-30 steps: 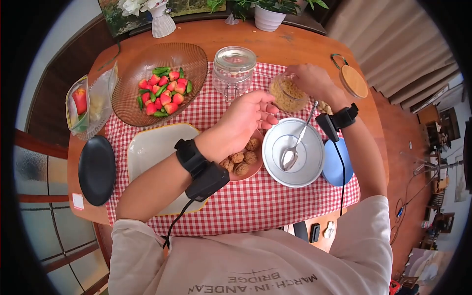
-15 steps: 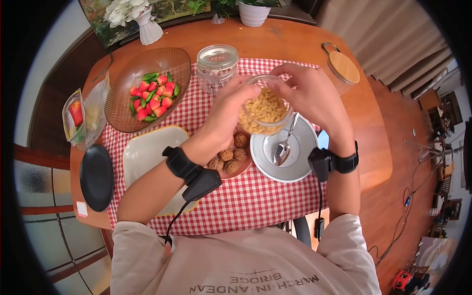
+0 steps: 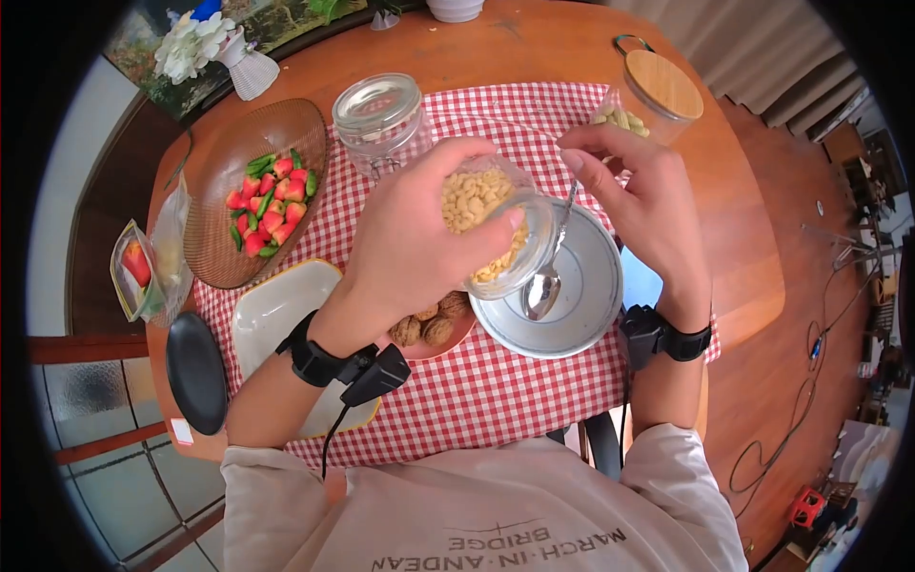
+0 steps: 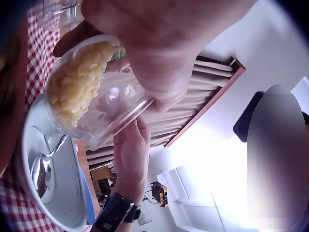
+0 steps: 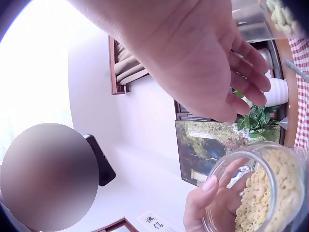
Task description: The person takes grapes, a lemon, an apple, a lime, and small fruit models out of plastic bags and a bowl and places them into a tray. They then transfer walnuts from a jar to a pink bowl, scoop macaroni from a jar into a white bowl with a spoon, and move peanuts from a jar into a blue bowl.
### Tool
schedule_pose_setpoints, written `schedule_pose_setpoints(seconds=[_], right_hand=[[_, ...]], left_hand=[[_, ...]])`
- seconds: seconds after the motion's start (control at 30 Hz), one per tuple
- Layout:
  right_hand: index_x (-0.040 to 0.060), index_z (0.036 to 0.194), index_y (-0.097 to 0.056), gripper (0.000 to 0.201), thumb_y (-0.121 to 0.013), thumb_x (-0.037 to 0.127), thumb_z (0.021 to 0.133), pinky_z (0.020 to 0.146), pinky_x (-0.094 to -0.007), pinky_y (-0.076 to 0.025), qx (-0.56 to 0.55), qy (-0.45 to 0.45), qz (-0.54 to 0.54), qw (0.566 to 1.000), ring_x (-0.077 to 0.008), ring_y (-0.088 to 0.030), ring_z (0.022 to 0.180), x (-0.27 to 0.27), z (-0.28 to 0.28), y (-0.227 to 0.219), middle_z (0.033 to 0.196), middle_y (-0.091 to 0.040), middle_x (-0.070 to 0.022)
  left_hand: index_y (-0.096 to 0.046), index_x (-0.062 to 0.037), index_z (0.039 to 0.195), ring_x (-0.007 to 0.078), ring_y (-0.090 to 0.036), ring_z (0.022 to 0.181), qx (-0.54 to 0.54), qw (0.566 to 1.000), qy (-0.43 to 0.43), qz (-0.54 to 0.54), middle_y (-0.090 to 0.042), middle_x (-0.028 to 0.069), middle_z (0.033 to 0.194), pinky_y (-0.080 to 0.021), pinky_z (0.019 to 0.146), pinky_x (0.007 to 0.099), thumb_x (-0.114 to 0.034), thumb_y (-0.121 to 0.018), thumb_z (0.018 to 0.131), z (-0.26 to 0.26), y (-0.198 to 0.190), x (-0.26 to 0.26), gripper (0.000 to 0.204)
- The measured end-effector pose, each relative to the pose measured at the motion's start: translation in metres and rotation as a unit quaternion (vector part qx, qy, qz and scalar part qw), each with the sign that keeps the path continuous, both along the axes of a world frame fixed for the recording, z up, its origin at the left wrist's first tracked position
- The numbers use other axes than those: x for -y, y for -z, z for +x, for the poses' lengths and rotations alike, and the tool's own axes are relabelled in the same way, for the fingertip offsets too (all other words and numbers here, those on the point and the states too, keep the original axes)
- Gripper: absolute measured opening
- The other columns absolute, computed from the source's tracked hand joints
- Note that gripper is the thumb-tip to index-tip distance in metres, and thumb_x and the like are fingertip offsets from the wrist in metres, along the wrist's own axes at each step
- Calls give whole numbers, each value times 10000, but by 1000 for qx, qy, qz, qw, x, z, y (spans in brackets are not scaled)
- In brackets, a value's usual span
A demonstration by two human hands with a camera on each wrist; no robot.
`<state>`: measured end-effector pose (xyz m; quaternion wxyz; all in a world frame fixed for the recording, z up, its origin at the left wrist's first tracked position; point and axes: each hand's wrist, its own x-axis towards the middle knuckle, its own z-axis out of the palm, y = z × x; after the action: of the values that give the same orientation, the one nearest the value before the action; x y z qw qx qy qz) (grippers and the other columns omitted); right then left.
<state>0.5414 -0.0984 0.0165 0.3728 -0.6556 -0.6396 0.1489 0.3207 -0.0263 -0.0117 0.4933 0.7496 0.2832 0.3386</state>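
My left hand (image 3: 410, 234) grips a clear jar (image 3: 547, 243) of small ring-shaped pasta (image 3: 477, 195). The jar is tipped, its mouth facing down and right over the left side of a white bowl (image 3: 591, 310). All the pasta visible is inside the jar. A metal spoon (image 3: 541, 294) leans in the bowl, its handle rising over the far rim. My right hand (image 3: 653, 205) hovers beyond the bowl, fingers loosely bent, thumb and forefinger close to the spoon handle. In the right wrist view the right hand (image 5: 203, 63) holds nothing, and the handle stands apart from its fingers.
Walnuts (image 3: 437, 331) in a pink dish sit left of the bowl. Behind stand a lidded glass jar (image 3: 379, 107) and a wooden-lidded container (image 3: 664, 86). Further left are a brown basket (image 3: 217, 214) of red and green pieces, a white tray (image 3: 272, 300) and a black plate (image 3: 196, 372).
The pasta jar came from the back right to in front of my chest, first between both hands. Now only my left hand holds it, tipped, and the right hand has moved away to the right.
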Motion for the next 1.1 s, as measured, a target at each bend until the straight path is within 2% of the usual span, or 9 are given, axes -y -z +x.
schedule_pose_setpoints(seconds=[0.03,0.1,0.17,0.2,0.3,0.37,0.47,0.87,1.1], right_hand=[[26,1041,-728,198,-696,192,938,718,-360,-549,-14,1,5,1000,-288,-707,792,0,1,2,922,-746,-129],[27,1034,-728,188,-692,184,938,711,-358,-548,-32,5,8,999,-283,-705,788,0,3,7,920,-745,-128],[4,1066,-736,220,-717,195,957,657,-273,-507,-14,-14,25,999,-114,-620,703,-1,2,9,837,-722,-69],[4,1066,-736,220,-717,195,957,657,-273,-507,-15,-13,24,999,-114,-620,703,-2,2,11,837,-722,-69],[19,1089,-729,206,-705,167,947,709,-319,-535,-6,-22,12,1000,-184,-676,770,-7,2,19,905,-735,-96],[29,1114,-715,217,-688,148,934,806,-391,-546,167,2,74,983,-305,-705,906,-12,4,32,1018,-734,-145],[7,1074,-703,293,-673,272,951,858,-479,-523,125,16,-19,992,-369,-660,1005,-16,4,41,1043,-703,-180],[8,1101,-731,319,-668,286,957,844,-454,-535,62,58,-42,995,-370,-685,932,-23,-3,32,1069,-715,-206],[4,1095,-731,350,-650,328,989,779,-408,-533,-34,89,-23,995,-327,-690,841,-22,-2,28,971,-723,-208]], left_hand=[[-625,-35,1222,274,-718,922,-62,990,-27,126,-703,142,1099,-569,825,357,-247,-795,799,2,0,0,503],[-620,-37,1252,282,-706,981,-92,978,-26,184,-691,153,1135,-557,872,369,-195,-794,775,4,-5,3,532],[-614,-39,1281,290,-693,1039,-118,962,-27,243,-680,164,1172,-545,918,381,-143,-793,751,5,-9,8,569],[-618,-44,1284,322,-687,1029,-116,960,-17,253,-673,167,1159,-551,902,384,-140,-805,720,5,-11,10,602],[-624,-51,1288,353,-679,1022,-120,951,3,284,-659,164,1158,-561,874,392,-134,-827,667,5,-14,16,659],[-626,-52,1290,352,-677,1025,-123,944,12,305,-652,157,1169,-565,863,398,-131,-835,646,5,-14,18,682],[-632,-58,1292,343,-674,1024,-112,935,23,336,-634,142,1207,-570,851,407,-130,-843,617,3,-11,20,711],[-637,-101,1332,343,-663,1040,-103,908,56,402,-602,181,1271,-576,860,412,-134,-859,560,2,-4,24,805],[-651,-163,1339,363,-640,1121,-70,860,92,497,-595,180,1350,-574,900,447,-218,-815,652,7,7,20,708]])
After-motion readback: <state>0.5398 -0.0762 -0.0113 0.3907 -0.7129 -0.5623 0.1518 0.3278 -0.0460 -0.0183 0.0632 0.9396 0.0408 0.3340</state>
